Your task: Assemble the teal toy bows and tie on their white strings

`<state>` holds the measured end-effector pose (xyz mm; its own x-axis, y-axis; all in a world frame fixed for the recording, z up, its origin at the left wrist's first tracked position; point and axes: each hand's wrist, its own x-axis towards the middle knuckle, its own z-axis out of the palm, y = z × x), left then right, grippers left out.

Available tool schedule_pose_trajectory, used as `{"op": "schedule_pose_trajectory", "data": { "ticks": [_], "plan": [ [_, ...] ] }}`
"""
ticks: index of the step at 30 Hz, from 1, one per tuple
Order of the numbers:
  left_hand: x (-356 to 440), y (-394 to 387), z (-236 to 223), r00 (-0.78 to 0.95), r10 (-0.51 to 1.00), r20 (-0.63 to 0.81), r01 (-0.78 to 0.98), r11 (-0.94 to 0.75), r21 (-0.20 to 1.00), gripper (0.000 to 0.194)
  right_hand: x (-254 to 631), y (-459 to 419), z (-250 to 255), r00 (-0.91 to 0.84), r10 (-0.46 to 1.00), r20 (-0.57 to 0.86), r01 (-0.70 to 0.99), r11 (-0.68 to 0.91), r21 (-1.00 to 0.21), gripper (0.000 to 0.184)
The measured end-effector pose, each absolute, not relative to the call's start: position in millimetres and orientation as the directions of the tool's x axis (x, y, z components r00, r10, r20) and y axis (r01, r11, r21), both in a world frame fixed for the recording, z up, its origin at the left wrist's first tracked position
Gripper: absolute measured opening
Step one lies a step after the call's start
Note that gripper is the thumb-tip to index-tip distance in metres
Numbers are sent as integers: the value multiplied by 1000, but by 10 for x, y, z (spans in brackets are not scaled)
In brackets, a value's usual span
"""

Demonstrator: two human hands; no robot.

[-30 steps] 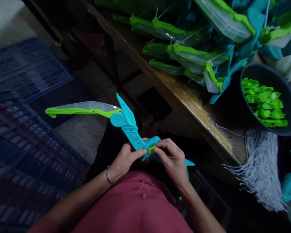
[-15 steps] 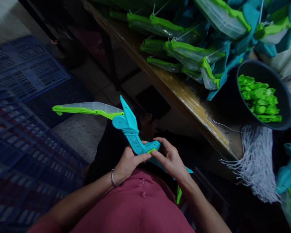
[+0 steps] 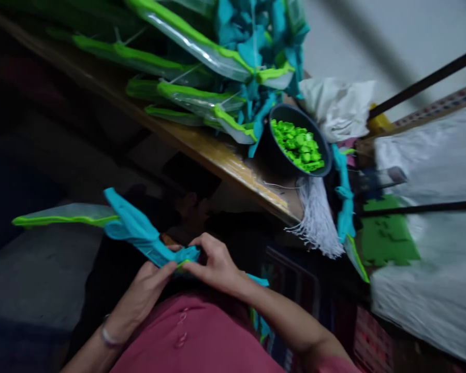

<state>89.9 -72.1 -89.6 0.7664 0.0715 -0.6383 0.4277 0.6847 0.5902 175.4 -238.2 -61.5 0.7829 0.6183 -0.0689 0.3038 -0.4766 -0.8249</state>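
Observation:
Both hands hold a turquoise plastic toy piece [image 3: 140, 233] in front of my waist; it has a jointed body and a clear wing [image 3: 70, 214] edged in lime green that sticks out to the left. My left hand [image 3: 147, 287] is closed around its lower part, thumb pressed on top. At its right end, the thumb and fingers of my right hand [image 3: 213, 264] pinch the tip, where a bit of lime green shows. More turquoise plastic [image 3: 258, 280] appears beyond my right wrist. Motion blurs fine details.
Similar winged pieces [image 3: 186, 98] are piled on the wooden table [image 3: 217, 160]. On its corner stands a dark bucket [image 3: 326, 168] of lime green parts [image 3: 295, 142], with a bundle of white strings [image 3: 318, 223] hanging below. White sacks [image 3: 431, 290] and a green mat [image 3: 388, 233] lie right.
The camera view has swung to the right, so the table, bucket and hands appear further left. Both hands still grip the toy piece, which now tilts more toward the left.

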Motion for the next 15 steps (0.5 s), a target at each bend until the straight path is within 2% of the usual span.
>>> {"op": "schedule_pose_trajectory", "data": {
  "ticks": [3,7,9,10,12,15],
  "plan": [
    [992,-693,-876,687,68,-724,385,810,442,40,1743,-2418,-503,701,713,-7,428,-430,-795,40],
    [1136,-691,-830,600,195,-776,278,859,431,16,1901,-2671,-184,506,860,-69,331,-267,-905,53],
    [1194,-663,-756,576,189,-795,273,872,406,9,2093,-2940,-46,568,816,-105,362,-362,-859,44],
    [1216,-629,-695,569,189,-800,265,879,396,8,2217,-3110,0,688,720,-92,383,-467,-797,39],
    [1243,-509,-534,563,246,-789,204,884,421,8,2505,-3497,47,901,434,10,322,-653,-686,42],
    [1276,-235,-271,591,431,-682,67,816,574,8,2956,-4091,52,976,27,216,149,-806,-573,46]
  ]
}}
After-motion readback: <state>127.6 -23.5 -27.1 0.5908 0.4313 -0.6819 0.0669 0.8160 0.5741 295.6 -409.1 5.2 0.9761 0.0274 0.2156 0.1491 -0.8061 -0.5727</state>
